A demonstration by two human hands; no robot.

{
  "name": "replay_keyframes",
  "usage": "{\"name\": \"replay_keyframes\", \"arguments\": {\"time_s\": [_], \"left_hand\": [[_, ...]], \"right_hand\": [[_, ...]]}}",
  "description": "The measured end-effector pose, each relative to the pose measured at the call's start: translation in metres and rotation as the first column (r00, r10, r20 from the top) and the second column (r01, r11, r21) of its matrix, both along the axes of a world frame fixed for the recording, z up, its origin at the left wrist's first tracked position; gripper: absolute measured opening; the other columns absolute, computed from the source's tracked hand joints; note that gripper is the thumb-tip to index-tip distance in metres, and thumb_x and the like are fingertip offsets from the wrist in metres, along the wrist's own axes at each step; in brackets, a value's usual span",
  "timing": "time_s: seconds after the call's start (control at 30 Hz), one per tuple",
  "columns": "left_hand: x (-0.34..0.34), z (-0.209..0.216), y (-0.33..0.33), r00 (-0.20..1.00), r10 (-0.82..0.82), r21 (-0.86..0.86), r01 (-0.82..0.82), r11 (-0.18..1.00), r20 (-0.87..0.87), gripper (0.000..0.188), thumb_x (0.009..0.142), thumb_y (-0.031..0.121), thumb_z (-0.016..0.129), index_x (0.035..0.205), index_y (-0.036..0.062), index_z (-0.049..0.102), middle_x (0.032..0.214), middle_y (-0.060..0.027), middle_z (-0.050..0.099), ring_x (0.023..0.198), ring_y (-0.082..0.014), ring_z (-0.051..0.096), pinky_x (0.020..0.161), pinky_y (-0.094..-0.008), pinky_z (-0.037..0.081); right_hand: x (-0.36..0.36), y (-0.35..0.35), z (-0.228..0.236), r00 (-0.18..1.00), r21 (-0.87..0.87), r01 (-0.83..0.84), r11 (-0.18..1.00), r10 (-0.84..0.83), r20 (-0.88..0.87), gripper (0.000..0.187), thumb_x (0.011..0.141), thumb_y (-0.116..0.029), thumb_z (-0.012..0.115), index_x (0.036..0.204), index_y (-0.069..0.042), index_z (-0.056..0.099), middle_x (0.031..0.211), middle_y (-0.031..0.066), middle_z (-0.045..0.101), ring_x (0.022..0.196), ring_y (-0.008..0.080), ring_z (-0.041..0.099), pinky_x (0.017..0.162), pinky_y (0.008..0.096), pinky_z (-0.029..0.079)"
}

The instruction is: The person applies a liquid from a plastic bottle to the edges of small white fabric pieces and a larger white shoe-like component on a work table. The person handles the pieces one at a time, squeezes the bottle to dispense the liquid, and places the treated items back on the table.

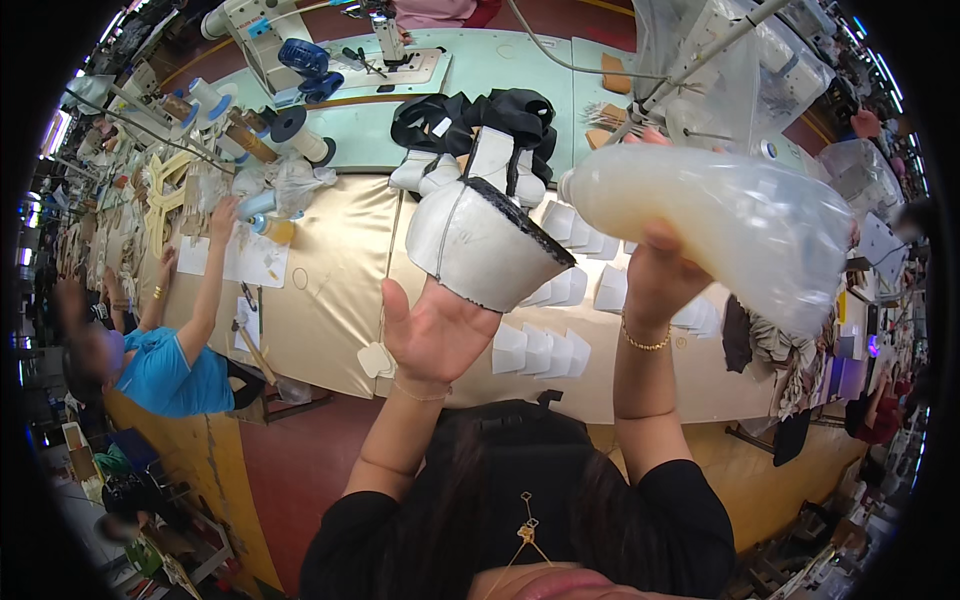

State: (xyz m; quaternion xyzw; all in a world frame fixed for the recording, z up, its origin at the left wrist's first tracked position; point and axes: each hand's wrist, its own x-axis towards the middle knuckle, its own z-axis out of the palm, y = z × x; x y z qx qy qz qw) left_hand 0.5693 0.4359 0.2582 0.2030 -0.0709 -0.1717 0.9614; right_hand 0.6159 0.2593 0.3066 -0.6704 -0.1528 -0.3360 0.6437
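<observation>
My left hand (436, 335) holds up a white stitched shoe upper (480, 245) with a dark raw edge. Its fingers go behind and under the piece, while the thumb stands apart. In my right hand (662, 270) is a large translucent plastic bottle (730, 215) with cloudy, yellowish liquid inside. The bottle lies almost level, its narrow end pointing left toward the upper without touching it. Beyond the upper is a heap of similar white pieces (425, 170) with black fabric parts (520, 112). Rows of small white panels (540, 352) lie on the table below my hands.
A sewing machine (390, 45) and a blue fan (305, 65) stand on the pale green table (350, 128) at the back. Thread spools (290, 125) and a bottle of yellow liquid (273, 228) are at left. A person in blue (180, 375) reaches over the table there.
</observation>
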Motion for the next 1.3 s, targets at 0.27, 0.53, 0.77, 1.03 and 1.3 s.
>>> {"name": "replay_keyframes", "arguments": {"time_s": [0.27,0.53,0.77,1.03,1.3], "left_hand": [[-0.001,0.002,0.001,0.999,-0.038,0.0,0.038,0.999,0.0,0.105,0.07,0.08,0.03,0.14,0.0079,0.002,0.146,-0.0112,0.012,0.133,-0.0284,0.016,0.108,-0.0428,0.014],[0.003,0.01,-0.004,0.997,-0.072,-0.179,0.078,0.981,0.042,0.108,0.067,0.084,0.023,0.14,0.0091,-0.004,0.146,-0.0109,0.008,0.133,-0.0284,0.014,0.107,-0.0444,0.014],[0.002,0.016,-0.008,0.998,-0.054,-0.17,0.057,0.984,0.021,0.111,0.064,0.086,0.021,0.14,0.0099,-0.004,0.146,-0.0109,0.008,0.133,-0.0268,0.013,0.108,-0.0434,0.013],[0.003,0.021,-0.009,1.0,0.009,-0.233,-0.01,0.973,-0.005,0.112,0.063,0.087,0.019,0.141,0.0093,-0.002,0.146,-0.0094,0.008,0.134,-0.0251,0.013,0.108,-0.0405,0.012],[0.001,0.018,-0.017,0.988,-0.137,-0.264,0.151,0.953,0.071,0.114,0.061,0.089,0.016,0.14,0.009,-0.002,0.145,-0.008,0.01,0.133,-0.0236,0.014,0.108,-0.0397,0.012]], "right_hand": [[0.004,0.007,0.003,0.998,0.056,-0.058,0.997,0.058,-0.01,0.069,0.082,-0.027,0.058,0.132,0.0,0.019,0.115,0.0327,0.046,0.102,0.043,0.052,0.088,0.0528,0.042],[-0.009,0.005,-0.009,0.976,-0.183,-0.219,0.958,0.217,-0.034,0.068,0.083,-0.044,0.054,0.129,-0.005,0.02,0.113,0.0306,0.049,0.1,0.0401,0.055,0.086,0.0506,0.044],[-0.016,0.016,-0.014,0.949,0.224,-0.254,0.941,0.287,-0.133,0.076,0.081,-0.048,0.056,0.13,-0.005,0.017,0.113,0.0307,0.049,0.1,0.0402,0.055,0.086,0.0489,0.045],[-0.02,0.019,-0.002,0.952,0.166,-0.247,0.955,0.271,-0.143,0.074,0.082,-0.051,0.052,0.129,-0.007,0.017,0.114,0.029,0.049,0.099,0.0407,0.055,0.084,0.0503,0.046],[-0.019,0.03,-0.005,0.939,0.094,-0.326,0.941,0.334,-0.081,0.081,0.076,-0.05,0.058,0.13,-0.007,0.016,0.115,0.0284,0.049,0.1,0.041,0.054,0.084,0.0495,0.047]]}}
